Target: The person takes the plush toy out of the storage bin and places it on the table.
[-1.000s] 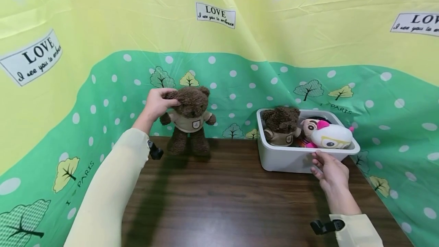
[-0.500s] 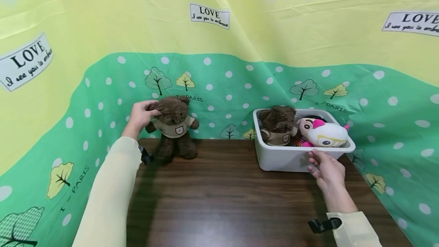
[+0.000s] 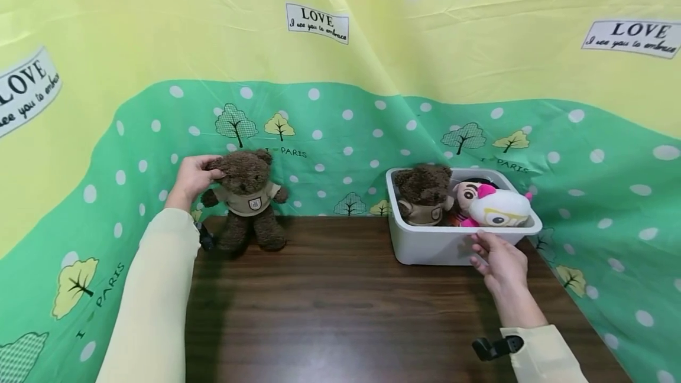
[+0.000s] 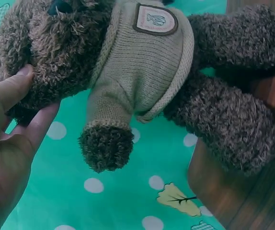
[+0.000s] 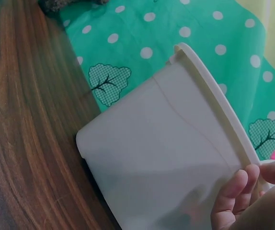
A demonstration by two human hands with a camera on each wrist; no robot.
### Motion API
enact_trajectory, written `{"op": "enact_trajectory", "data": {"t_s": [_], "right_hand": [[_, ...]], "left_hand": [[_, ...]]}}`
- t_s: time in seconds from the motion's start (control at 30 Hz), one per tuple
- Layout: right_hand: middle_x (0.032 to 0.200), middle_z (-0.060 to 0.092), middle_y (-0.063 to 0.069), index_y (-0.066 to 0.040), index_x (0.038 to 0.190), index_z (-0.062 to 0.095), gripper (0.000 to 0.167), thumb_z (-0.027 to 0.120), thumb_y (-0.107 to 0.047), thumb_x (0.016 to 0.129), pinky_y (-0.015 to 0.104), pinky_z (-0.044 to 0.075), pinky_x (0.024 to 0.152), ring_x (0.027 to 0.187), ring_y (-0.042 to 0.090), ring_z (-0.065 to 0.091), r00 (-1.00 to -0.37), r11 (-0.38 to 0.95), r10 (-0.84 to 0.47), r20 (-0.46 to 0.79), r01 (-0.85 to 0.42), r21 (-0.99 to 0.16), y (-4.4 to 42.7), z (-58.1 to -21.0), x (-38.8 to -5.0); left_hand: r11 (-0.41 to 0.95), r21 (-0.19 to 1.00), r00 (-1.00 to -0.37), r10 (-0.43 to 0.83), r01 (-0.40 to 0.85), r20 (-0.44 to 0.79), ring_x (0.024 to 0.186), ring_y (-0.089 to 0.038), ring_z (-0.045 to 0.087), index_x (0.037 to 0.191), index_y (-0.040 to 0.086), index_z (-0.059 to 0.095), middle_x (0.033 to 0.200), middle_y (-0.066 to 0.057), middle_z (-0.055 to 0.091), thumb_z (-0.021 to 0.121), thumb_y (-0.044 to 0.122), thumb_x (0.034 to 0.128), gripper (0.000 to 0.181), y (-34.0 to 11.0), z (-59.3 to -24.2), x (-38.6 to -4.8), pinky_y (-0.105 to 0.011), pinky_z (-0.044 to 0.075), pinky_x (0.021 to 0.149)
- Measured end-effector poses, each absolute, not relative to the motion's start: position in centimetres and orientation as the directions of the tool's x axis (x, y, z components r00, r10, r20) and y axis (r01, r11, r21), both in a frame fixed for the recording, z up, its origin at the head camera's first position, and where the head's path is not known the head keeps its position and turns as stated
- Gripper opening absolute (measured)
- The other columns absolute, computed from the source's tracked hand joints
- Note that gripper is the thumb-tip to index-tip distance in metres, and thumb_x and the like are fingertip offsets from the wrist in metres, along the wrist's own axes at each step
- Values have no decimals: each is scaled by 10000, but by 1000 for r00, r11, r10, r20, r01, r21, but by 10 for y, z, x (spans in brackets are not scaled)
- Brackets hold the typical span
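A brown teddy bear (image 3: 247,203) in a beige knitted sweater stands upright at the back left of the table. My left hand (image 3: 191,182) grips the side of its head, thumb in front, as the left wrist view shows with the bear's fur (image 4: 75,52) against the thumb. On the right is a pale grey plastic bin (image 3: 438,247). The right hand (image 3: 502,262) pinches its front rim; in the right wrist view the fingers (image 5: 233,189) curl at that rim. Inside the bin sit a second brown bear (image 3: 424,185), a dark-haired doll (image 3: 466,195) and a white plush toy with yellow glasses (image 3: 500,208).
The dark wooden table (image 3: 330,306) is bounded behind and at the sides by a green and yellow printed cloth (image 3: 362,129). Between the standing bear and the bin lies a stretch of bare wood. The bin stands close to the cloth.
The left hand has moved the bear leftward and slightly down along the back of the table. The head view has shifted a little; the right hand keeps its hold on the bin, which stays put.
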State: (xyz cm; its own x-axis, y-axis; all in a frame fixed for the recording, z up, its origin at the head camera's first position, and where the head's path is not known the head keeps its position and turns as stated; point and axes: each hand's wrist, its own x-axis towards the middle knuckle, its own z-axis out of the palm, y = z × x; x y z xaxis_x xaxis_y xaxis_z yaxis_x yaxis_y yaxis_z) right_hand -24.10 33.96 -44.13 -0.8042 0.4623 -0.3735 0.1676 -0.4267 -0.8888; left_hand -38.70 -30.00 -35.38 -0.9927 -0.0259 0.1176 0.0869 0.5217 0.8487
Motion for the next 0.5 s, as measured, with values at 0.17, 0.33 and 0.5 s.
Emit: {"op": "enact_trajectory", "data": {"t_s": [0.17, 0.33, 0.5], "right_hand": [[855, 750, -60, -187, 936, 770, 179, 798, -361, 908, 281, 583, 578, 753, 99, 634, -800, -423, 464, -381, 177, -888, 338, -441, -241], [838, 750, -57, -178, 917, 769, 160, 788, -337, 920, 281, 573, 559, 730, 101, 629, -803, -427, 466, -371, 163, -889, 338, -439, -242], [839, 746, -57, -174, 937, 763, 154, 772, -328, 935, 284, 573, 563, 737, 103, 632, -804, -425, 464, -372, 166, -890, 338, -441, -241]], "left_hand": [[561, 826, -995, -31, 61, 95, 1335, -433, 499, 1529, 11, 467, 1544, -279, 447, 588, 32, 1031, 514, -311, -350, -384, -551, 496, 1037], [616, 787, -996, -37, 36, 75, 1372, -459, 455, 1550, 31, 442, 1578, -275, 404, 558, 21, 1038, 525, -318, -356, -386, -492, 522, 868], [740, 672, -997, -28, 29, 75, 1288, -447, 445, 1543, 39, 457, 1609, -280, 342, 521, 2, 1035, 514, -311, -368, -391, -461, 426, 715]]}}
